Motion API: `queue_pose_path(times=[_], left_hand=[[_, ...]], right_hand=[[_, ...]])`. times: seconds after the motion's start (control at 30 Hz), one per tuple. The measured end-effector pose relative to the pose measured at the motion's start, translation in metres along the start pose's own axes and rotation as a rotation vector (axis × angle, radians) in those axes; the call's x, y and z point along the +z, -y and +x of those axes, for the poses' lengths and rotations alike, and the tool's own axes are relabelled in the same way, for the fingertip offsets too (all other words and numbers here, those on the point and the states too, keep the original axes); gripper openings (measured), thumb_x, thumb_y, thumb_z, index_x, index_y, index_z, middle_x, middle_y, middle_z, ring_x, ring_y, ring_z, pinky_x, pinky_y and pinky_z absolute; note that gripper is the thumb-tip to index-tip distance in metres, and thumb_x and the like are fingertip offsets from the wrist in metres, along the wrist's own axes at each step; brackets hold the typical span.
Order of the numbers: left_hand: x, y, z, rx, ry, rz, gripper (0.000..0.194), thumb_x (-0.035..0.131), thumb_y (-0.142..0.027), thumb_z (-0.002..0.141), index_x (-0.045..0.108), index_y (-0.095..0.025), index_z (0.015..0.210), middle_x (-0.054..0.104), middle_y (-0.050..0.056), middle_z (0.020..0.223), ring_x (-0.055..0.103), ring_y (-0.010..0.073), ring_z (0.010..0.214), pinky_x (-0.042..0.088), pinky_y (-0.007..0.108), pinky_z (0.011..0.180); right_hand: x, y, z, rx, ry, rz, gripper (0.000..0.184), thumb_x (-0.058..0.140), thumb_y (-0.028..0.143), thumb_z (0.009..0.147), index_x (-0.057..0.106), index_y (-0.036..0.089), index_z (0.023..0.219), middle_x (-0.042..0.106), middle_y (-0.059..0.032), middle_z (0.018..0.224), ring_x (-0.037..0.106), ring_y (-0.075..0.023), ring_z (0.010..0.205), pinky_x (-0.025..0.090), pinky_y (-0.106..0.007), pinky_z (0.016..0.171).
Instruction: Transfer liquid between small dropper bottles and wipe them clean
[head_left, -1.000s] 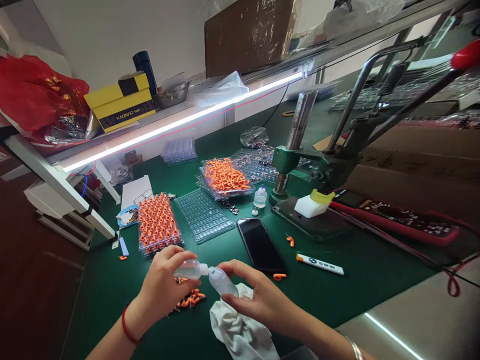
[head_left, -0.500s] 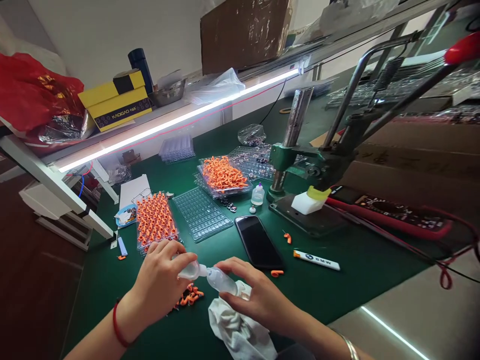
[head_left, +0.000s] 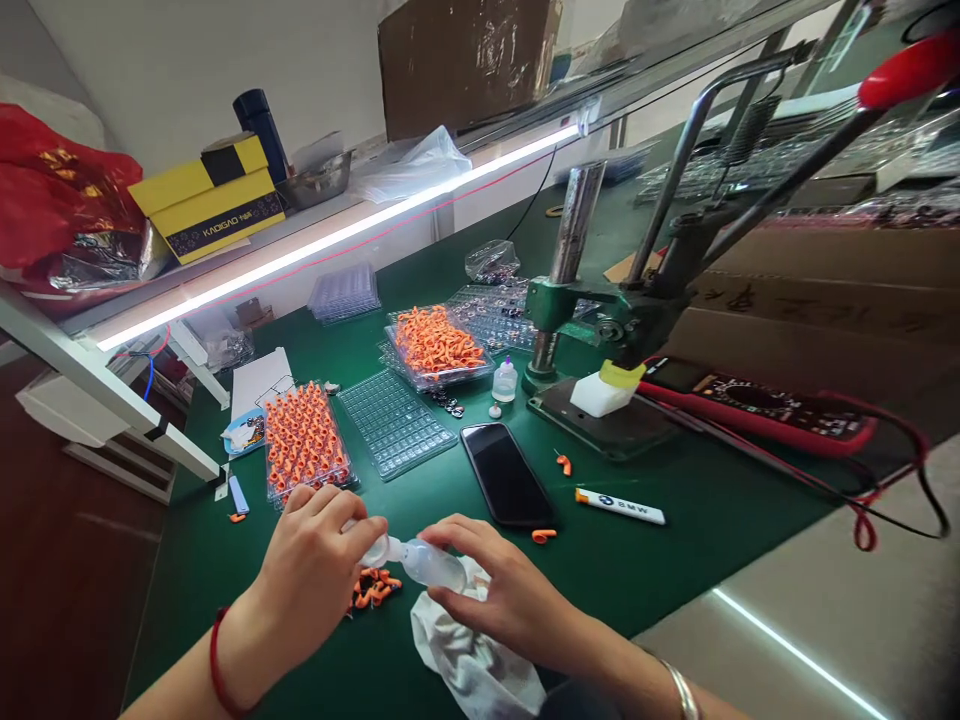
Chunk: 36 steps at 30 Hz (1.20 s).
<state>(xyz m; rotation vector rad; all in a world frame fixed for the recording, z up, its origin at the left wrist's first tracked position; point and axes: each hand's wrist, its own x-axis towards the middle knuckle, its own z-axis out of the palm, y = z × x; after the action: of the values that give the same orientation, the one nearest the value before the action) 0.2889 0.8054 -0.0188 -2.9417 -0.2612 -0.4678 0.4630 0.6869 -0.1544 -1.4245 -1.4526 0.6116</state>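
In the head view, taking the spot where the two bottle tips meet as clock centre, the left hand [head_left: 304, 560] has fingers curled snugly round the left bottle [head_left: 381, 552], while the right hand [head_left: 510, 590] pinches the right bottle [head_left: 435, 567] between thumb and fingers parted by its width. Whether one tip sits inside the other I cannot tell; a slight tilt or uneven squeeze could part them and, if there is liquid, drip it on the loose orange pieces [head_left: 377, 588] at seven or the white cloth [head_left: 480, 645] at five. The green tabletop [head_left: 600, 575] carries a phone [head_left: 506, 475] at two, a filled tray [head_left: 274, 492] towards eleven and a hand press [head_left: 551, 312] past one; a lit tube [head_left: 337, 238] runs under the shelf [head_left: 311, 226] towards twelve.
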Motion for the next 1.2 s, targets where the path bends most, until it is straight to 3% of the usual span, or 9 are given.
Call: queue_pose_path(times=[0.6, 1.2], left_hand=[[0.0029, 0.0015, 0.0041, 0.027, -0.022, 0.002, 0.033, 0.057, 0.005, 0.080, 0.069, -0.023, 0.091, 0.066, -0.002, 0.080, 0.060, 0.0184, 0.073, 0.033, 0.032, 0.072], [-0.0013, -0.0003, 0.0059, 0.028, 0.012, 0.035, 0.028, 0.066, 0.002, 0.080, 0.070, -0.023, 0.089, 0.068, -0.002, 0.077, 0.059, 0.0182, 0.071, 0.033, 0.033, 0.070]], right_hand=[[0.0003, 0.0006, -0.0001, 0.015, -0.012, -0.015, 0.037, 0.073, 0.014, 0.077, 0.066, 0.018, 0.113, 0.067, -0.0088, 0.112, 0.060, -0.0267, 0.105, 0.048, -0.041, 0.093], [-0.0020, 0.0027, 0.0002, 0.028, -0.002, -0.005, 0.036, 0.074, 0.018, 0.078, 0.066, 0.018, 0.113, 0.068, -0.0102, 0.112, 0.061, -0.0289, 0.105, 0.048, -0.044, 0.093]])
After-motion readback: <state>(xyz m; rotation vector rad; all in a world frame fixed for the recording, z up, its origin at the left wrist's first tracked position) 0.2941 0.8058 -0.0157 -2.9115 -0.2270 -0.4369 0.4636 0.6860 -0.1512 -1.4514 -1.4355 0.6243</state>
